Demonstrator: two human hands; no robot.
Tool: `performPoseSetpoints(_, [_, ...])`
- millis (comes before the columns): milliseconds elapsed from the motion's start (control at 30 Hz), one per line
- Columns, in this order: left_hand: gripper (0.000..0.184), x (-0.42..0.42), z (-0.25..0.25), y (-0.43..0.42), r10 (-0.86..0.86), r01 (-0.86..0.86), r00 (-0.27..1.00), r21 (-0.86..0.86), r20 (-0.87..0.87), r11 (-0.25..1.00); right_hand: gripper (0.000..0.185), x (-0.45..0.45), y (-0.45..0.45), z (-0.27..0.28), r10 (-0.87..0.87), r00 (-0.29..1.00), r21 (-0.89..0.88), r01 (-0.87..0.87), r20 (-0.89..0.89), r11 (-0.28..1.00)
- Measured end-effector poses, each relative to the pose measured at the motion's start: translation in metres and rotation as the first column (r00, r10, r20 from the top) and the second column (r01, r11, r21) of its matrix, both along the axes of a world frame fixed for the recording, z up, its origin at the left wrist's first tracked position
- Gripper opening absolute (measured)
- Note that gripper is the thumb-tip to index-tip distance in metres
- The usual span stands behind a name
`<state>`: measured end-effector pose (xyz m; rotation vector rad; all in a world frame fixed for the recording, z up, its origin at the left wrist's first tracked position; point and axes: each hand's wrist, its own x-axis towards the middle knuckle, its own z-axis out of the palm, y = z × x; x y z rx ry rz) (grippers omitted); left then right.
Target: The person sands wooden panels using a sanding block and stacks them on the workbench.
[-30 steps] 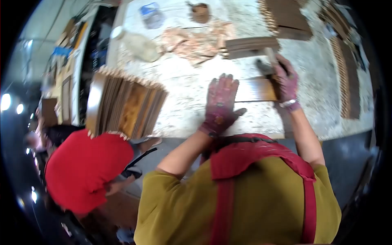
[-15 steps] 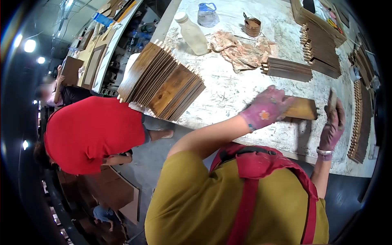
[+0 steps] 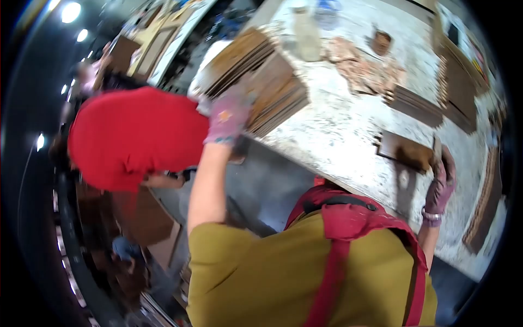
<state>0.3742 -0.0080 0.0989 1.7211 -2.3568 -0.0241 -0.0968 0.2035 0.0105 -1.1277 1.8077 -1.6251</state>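
My left hand (image 3: pixel 229 113), in a stained purple glove, reaches to the near edge of a large stack of brown wooden boards (image 3: pixel 278 90); its fingers are smeared by motion. My right hand (image 3: pixel 442 182), gloved too, is closed round a small flat block (image 3: pixel 437 148). That block is beside the right end of a short brown board (image 3: pixel 403 151) with pegs at its left end, lying on the paint-marked table (image 3: pixel 338 144). Behind it a smaller pile of boards (image 3: pixel 417 106) lies on the table.
A crumpled stained cloth (image 3: pixel 357 65), a brown cup (image 3: pixel 381 42), a cloudy bottle (image 3: pixel 306 35) and a clear jug (image 3: pixel 328 13) stand farther back. More boards (image 3: pixel 460 92) lie at the right. A person in red (image 3: pixel 139 139) bends close by on the left.
My left hand has left the short board and moved far left to the large stack. My right hand still holds the block. The view has turned and shifted left.
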Motion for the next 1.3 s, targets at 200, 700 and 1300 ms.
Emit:
performPoseSetpoints(200, [0.039, -0.011, -0.038, 0.006, 0.099, 0.038, 0.964, -0.497, 0.246, 0.867, 0.046, 0.002, -0.007, -0.008, 0.13, 0.987, 0.029, -0.133, 0.094, 0.991])
performPoseSetpoints(700, [0.032, -0.11, -0.049, 0.042, -0.377, 0.281, 0.876, -0.318, -0.3, 0.905, 0.049, -0.051, 0.032, -0.035, -0.163, 0.924, 0.141, 0.121, 0.346, 0.983])
performPoseSetpoints(1300, [0.065, -0.308, -0.134, 0.079, -0.801, 0.815, 0.572, 0.013, -0.178, 0.579, 0.04, -0.029, 0.01, -0.033, -0.135, 0.914, 0.372, 0.285, -0.382, 0.883])
